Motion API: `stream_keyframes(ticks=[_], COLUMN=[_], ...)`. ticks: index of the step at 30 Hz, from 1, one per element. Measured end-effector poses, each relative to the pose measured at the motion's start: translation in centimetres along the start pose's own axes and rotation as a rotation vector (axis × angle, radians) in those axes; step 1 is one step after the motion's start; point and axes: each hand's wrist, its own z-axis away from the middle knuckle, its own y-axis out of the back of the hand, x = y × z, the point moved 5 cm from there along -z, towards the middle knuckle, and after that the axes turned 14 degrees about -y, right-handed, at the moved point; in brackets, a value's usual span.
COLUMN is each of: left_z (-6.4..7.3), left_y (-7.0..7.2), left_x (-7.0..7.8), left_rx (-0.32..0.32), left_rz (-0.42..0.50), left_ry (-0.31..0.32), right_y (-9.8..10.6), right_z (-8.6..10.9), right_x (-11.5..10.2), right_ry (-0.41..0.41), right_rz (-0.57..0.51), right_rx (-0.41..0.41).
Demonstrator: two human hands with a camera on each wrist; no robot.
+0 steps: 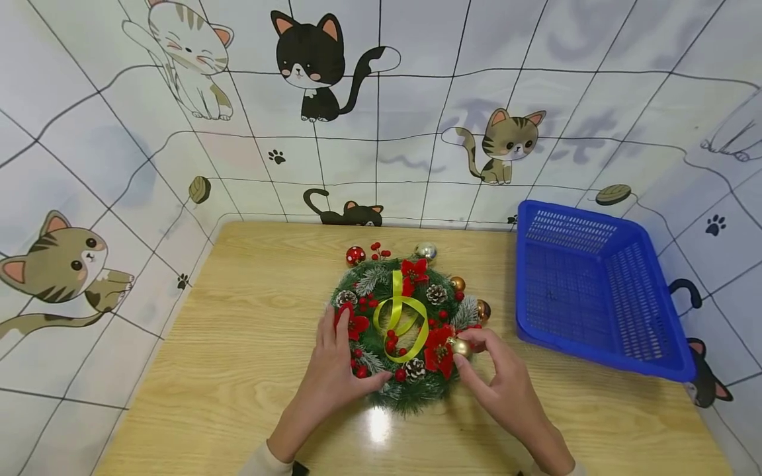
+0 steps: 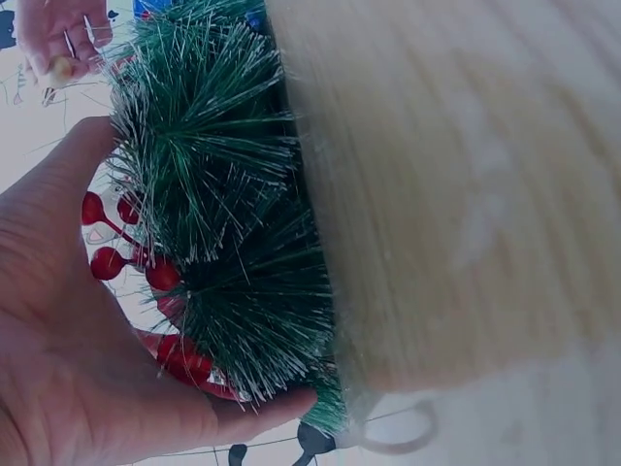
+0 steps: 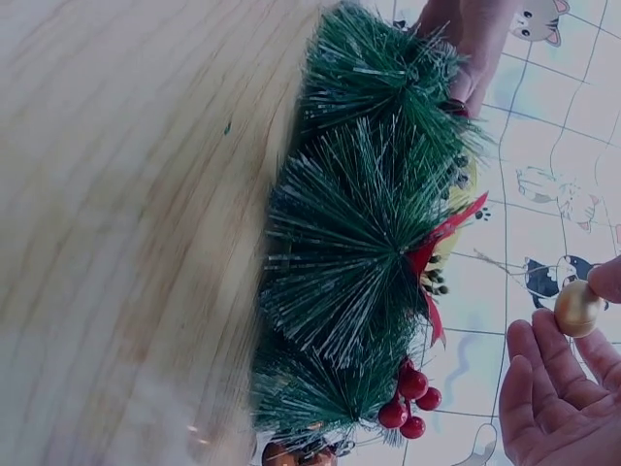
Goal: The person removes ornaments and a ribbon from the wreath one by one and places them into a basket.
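Observation:
A green Christmas wreath lies on the table, trimmed with red poinsettias, frosted pine cones and red berries. My left hand rests on its near left side, thumb and fingers spread; the left wrist view has the thumb and a straight finger along the needles. Between thumb and fingertips, my right hand pinches a small gold bauble over the right-hand poinsettia. The right wrist view has this bauble held above the wreath's top. A yellow ribbon loops across the wreath's centre.
A blue plastic basket stands at the right. Around the wreath's far rim sit a red spotted bauble, a silver bauble, a gold one and a copper one. A cat-patterned sheet surrounds the wooden table.

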Motion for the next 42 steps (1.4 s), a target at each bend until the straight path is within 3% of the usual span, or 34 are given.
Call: stream_keyframes(ticks=[4,11,15,26,42], left_z=[0.1,0.2,0.2,0.3,0.4], left_y=[-0.1,0.0,0.1,0.7,0.8], left_x=[-0.2,-0.4,-0.6,-1.2,-1.4], left_rx=[-0.005,-0.009,-0.018,0.047,0.036], left_rz=[0.003,0.042,0.054,0.026,0.083], left_ry=[-0.018,-0.028,-0.024,0.006,0.026], right_y=[0.3,0.7,1.0,2.1,3.8], right_z=[-0.2,-0.3,-0.3,-0.6,-0.9], right_x=[-0.1,0.4,0.5,0.6,1.0], right_ry=[0.019,-0.023,-0.03,-0.028,-0.014], right_rz=[0.01,0.035,0.036,0.042,0.028], right_rx=[0.021,0.02,0.032,0.049,0.091])
